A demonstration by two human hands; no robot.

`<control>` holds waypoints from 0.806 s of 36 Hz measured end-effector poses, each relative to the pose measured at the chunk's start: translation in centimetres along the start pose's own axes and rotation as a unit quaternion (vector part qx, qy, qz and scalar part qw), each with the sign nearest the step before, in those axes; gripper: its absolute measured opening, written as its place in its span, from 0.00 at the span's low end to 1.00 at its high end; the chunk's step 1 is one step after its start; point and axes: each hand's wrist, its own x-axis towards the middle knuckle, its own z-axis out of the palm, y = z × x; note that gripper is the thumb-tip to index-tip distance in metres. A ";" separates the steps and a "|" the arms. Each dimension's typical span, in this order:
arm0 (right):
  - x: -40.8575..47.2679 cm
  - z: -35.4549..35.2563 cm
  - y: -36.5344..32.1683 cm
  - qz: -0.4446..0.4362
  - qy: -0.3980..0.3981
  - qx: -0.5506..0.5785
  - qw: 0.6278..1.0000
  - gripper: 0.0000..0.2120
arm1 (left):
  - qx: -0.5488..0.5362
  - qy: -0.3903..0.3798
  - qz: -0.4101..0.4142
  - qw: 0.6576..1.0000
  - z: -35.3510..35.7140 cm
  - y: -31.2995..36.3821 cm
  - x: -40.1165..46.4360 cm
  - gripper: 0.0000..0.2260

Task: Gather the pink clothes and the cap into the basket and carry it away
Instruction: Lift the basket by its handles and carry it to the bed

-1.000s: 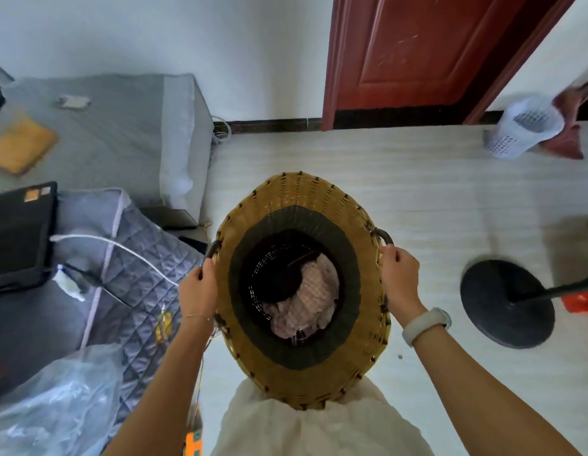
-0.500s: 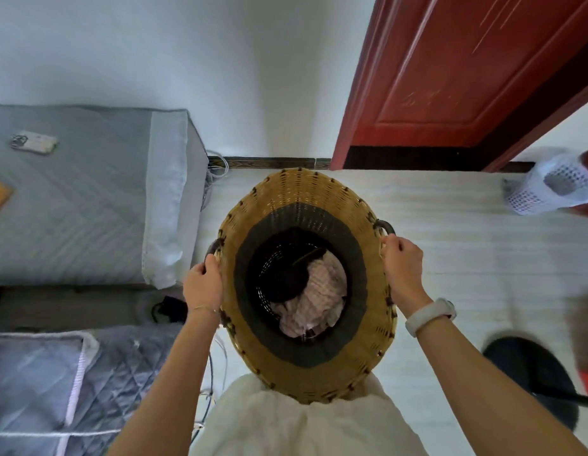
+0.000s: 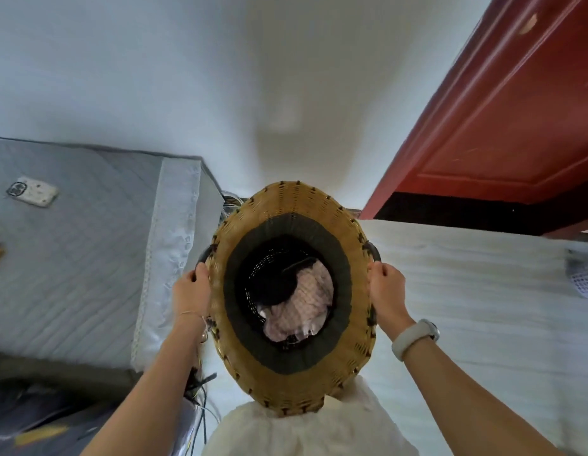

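I hold a woven yellow basket with a dark inner band in front of my body, lifted off the floor. My left hand grips its left handle and my right hand grips its right handle. Deep inside lie the pink clothes, and the black cap rests on top of them at the left. A white wristband sits on my right wrist.
A grey quilted mattress with a small white device is at the left. A red door stands ahead at the right, a white wall straight ahead. Cables hang by the bed corner. A white mesh bin shows at the right edge.
The basket stays in both hands while the view has tilted up and moved forward toward the wall and door. The fan base and the bedding at lower left have dropped out of view.
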 end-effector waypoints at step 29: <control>17.6 26.6 -4.6 0.168 -0.004 -0.071 0.983 0.13 | 0.098 -0.122 -0.087 0.984 5.3 0.9 35.4 0.10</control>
